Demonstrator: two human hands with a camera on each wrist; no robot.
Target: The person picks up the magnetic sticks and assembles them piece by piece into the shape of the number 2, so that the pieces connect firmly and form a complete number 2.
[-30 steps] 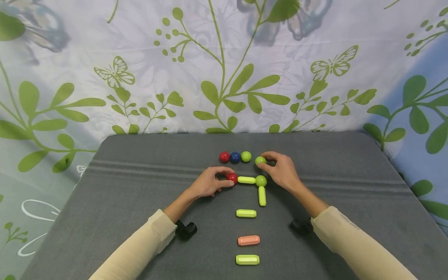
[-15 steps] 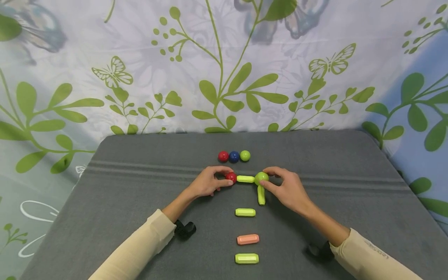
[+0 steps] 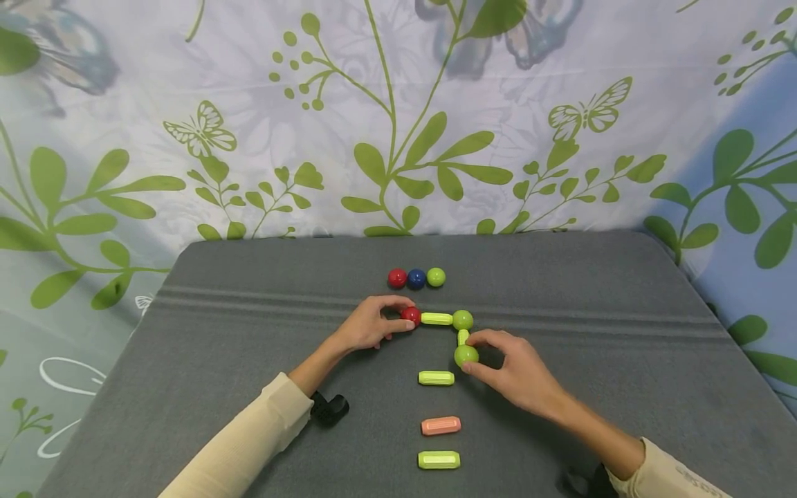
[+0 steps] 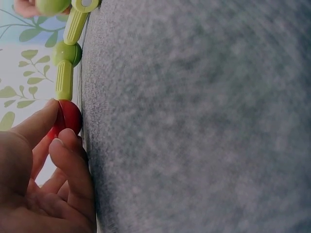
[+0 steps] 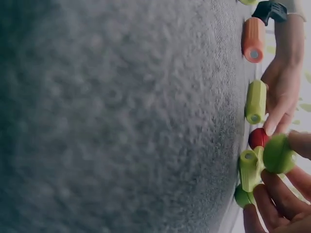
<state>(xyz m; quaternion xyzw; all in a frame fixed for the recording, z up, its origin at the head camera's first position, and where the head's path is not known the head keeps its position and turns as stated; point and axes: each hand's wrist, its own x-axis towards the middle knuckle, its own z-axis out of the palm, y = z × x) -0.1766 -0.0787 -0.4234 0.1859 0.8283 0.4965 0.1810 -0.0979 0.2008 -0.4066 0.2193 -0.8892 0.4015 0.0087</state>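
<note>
Fingertips [image 4: 62, 148] of the left hand [image 3: 369, 324], I see from afar, are clamped on a glossy red ball [image 3: 414, 315] at the end of a yellow-green ribbed rod [image 3: 436, 319], while the right hand [image 3: 518, 371] pinches a glossy green ball [image 3: 465, 356] above the near end of a second yellow-green rod [image 3: 463, 337].

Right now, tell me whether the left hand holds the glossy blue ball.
No, the left hand grips a glossy red ball; the blue ball lies beyond it.
</note>
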